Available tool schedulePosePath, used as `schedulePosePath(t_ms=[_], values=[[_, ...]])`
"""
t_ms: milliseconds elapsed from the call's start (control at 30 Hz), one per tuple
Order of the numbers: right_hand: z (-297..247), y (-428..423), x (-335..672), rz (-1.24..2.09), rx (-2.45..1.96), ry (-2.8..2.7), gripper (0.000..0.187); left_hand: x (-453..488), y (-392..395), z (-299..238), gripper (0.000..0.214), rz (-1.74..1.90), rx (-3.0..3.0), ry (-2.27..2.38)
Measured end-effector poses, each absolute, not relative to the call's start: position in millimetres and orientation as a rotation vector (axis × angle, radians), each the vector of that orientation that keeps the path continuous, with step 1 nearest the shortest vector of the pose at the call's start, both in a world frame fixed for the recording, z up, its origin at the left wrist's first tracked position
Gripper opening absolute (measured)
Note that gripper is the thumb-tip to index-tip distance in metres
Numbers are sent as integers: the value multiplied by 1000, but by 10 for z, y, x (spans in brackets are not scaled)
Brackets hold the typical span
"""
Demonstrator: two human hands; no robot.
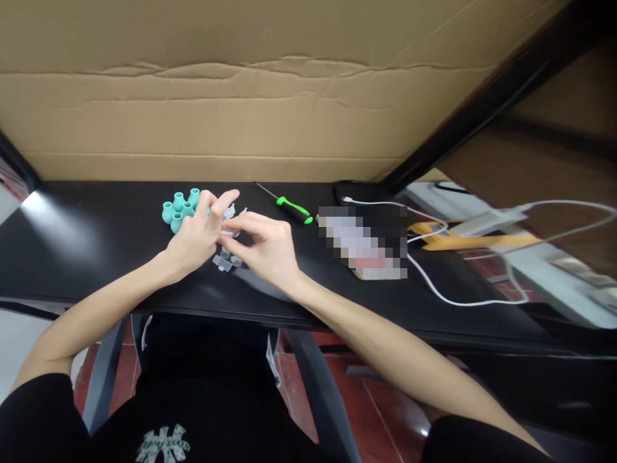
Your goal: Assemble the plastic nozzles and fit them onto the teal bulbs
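Single head-worn view, looks forward and down across black surface (96, 238) from seated height; close range; cardboard wall (241, 96) fills background; lap at bottom edge.

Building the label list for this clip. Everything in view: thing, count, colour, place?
cardboard sheet: one, brown, upright behind the table
table: one, black, across the middle
small caps: at least five, teal, clustered left of the hands
plastic pieces: several, clear, under and between the hands
screwdriver: one, green and black handle, right of the hands
blurred item: one, colour unclear, right of the screwdriver
cable: at least one, white, looping at right
left hand: bare, over the plastic pieces
right hand: bare, fingertips meeting the left hand's
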State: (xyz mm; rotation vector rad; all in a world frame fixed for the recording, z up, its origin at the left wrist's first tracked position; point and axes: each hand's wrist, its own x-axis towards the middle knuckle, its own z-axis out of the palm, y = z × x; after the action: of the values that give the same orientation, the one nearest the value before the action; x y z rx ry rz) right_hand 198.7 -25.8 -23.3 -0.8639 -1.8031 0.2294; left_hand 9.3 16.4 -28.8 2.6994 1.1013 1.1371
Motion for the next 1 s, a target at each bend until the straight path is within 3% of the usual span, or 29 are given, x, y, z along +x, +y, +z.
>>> schedulePosePath(t_ms=[200, 300, 467, 567, 733, 1000], values=[[-161, -271, 1989, 273, -789, -1779, 8, 139, 98, -205, 58, 1141, 2655, 1165], [-97, -257, 2047, 249, -780, -1808, 18, 139, 72, -124, 54, 1095, 2648, 1106], [1, -12, 2350, 159, -964, -1593, 41, 111, 106, -16, 25, 1157, 2662, 982], [-42, 282, 2609, 19, -1169, -1661, 30, 83, 169, 25, 6, 1113, 2631, 873], [-285, 629, 2817, 23, -1489, -1976, 5, 37, 239, 60, 34, 927, 2513, 811], [-244, 494, 2704, 36, -1618, -2037, 13, -3, 261, 47, 29, 812, 2645, 561]])
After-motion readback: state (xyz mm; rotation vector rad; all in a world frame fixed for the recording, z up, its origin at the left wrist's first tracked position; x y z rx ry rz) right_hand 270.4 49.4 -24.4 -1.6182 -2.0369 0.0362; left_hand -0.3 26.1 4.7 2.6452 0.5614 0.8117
